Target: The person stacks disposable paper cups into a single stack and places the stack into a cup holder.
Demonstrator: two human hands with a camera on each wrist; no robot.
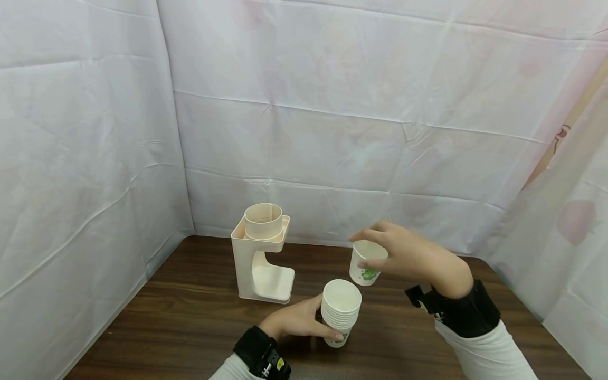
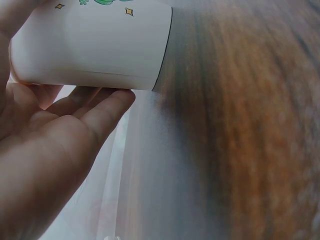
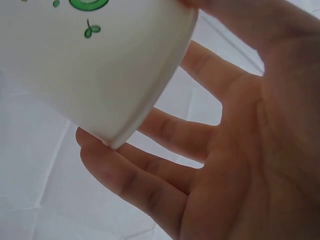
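In the head view my left hand [image 1: 299, 317] grips a stack of white paper cups [image 1: 341, 312] by its side, thumb in front. The stack stands upright, or nearly so, its mouth facing up. My right hand [image 1: 404, 252] pinches a single white paper cup [image 1: 357, 264] near its rim, behind and to the right of the stack and apart from it. The right wrist view shows the cup's green print [image 3: 89, 4] and fingers [image 3: 130, 180] around its rim. In the left wrist view, fingers [image 2: 107, 112] lie along the side of the lowest cup [image 2: 95, 47].
Left of the stack stands a cream plastic cup holder [image 1: 247, 269] with a round tube [image 1: 263, 224] on top and a flat foot below. Under everything is a dark wooden table [image 1: 190, 316]. White curtains [image 1: 304, 142] hang behind it and along both sides.
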